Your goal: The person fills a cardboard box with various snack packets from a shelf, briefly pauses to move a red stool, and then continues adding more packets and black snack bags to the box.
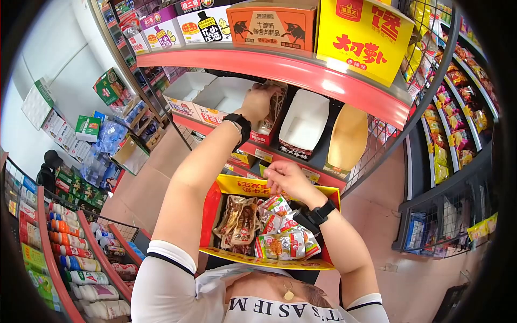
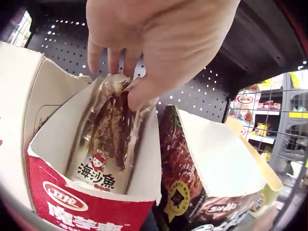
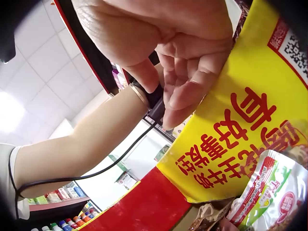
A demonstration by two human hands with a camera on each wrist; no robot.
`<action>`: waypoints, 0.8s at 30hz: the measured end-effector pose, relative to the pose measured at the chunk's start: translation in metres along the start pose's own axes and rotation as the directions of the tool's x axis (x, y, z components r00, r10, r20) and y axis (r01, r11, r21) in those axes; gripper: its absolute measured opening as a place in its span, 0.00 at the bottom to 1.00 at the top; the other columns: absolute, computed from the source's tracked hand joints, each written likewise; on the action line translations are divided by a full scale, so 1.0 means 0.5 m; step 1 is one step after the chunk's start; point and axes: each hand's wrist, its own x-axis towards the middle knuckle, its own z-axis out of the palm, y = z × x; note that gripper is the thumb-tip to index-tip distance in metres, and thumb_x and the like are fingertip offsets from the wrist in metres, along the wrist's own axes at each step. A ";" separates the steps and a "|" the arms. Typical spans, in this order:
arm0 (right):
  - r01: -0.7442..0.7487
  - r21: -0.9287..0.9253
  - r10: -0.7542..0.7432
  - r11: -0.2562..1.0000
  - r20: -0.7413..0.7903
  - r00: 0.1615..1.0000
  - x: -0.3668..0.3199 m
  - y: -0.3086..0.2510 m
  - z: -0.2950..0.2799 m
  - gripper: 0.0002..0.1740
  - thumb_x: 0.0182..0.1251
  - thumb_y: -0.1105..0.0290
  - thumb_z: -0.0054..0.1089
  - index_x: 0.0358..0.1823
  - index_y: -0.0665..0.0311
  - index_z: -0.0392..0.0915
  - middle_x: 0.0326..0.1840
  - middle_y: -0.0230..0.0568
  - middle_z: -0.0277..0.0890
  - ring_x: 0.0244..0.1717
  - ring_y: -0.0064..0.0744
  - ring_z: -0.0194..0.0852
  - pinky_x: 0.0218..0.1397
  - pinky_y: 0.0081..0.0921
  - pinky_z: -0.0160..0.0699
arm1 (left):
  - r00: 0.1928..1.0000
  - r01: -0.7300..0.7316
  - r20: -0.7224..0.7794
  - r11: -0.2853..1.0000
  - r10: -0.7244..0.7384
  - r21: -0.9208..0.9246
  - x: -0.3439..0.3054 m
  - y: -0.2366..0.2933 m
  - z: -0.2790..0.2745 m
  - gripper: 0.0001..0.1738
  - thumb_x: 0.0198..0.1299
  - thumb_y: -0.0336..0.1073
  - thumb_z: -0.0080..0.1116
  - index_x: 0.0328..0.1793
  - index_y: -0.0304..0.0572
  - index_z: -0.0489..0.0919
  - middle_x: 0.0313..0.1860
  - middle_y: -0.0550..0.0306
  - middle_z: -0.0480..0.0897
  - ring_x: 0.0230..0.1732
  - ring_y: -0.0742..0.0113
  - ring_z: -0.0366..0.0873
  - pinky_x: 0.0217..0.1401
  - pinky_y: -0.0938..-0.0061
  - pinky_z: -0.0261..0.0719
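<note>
My left hand [image 1: 257, 102] reaches into a red-and-white display box [image 2: 96, 207] on the shelf. In the left wrist view its thumb and fingers pinch the top of a clear dried-fish snack packet [image 2: 107, 139], which leans upright inside that box. My right hand [image 1: 291, 180] hovers by the far flap of a yellow-and-red carton [image 1: 242, 184] with loosely bent fingers and nothing in them. Inside the carton lie brown snack packets [image 1: 239, 220] on the left and white-and-green snack packets [image 1: 283, 245] on the right.
Right of the red box stand a white-lined box [image 1: 304, 121] and a tan box [image 1: 349, 137]. White open boxes [image 1: 221, 97] are on its left. A red shelf edge [image 1: 269, 64] overhangs my left hand. A wire side panel [image 1: 377, 151] bounds the shelf.
</note>
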 end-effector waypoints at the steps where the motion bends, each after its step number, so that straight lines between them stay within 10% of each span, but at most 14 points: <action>1: -0.003 -0.025 0.004 1.000 0.024 1.000 0.001 -0.002 -0.001 0.12 0.70 0.64 0.49 0.38 0.66 0.73 0.26 0.33 0.76 0.24 0.20 0.77 0.23 0.15 0.71 | 0.995 0.060 0.074 0.997 -0.063 0.042 0.005 0.007 -0.005 0.30 0.46 0.23 0.55 0.60 0.51 0.72 0.55 0.50 0.76 0.57 0.46 0.70 0.55 0.59 0.73; 22: 0.005 -0.031 -0.005 0.999 0.004 1.000 0.001 -0.005 0.002 0.14 0.70 0.62 0.50 0.37 0.68 0.73 0.24 0.34 0.74 0.20 0.21 0.74 0.23 0.18 0.70 | 0.957 -0.184 -0.224 0.983 0.185 0.028 -0.056 -0.020 -0.091 0.13 0.42 0.35 0.69 0.35 0.47 0.78 0.48 0.56 0.78 0.51 0.50 0.72 0.48 0.64 0.72; 24: -0.003 -0.036 0.003 0.999 0.000 1.000 0.000 -0.007 0.000 0.14 0.70 0.62 0.50 0.37 0.68 0.72 0.24 0.34 0.74 0.20 0.21 0.74 0.23 0.18 0.70 | 0.969 -0.011 -0.244 0.974 -0.046 -0.226 -0.069 -0.031 -0.108 0.13 0.46 0.32 0.68 0.36 0.42 0.75 0.42 0.53 0.81 0.45 0.49 0.77 0.46 0.60 0.74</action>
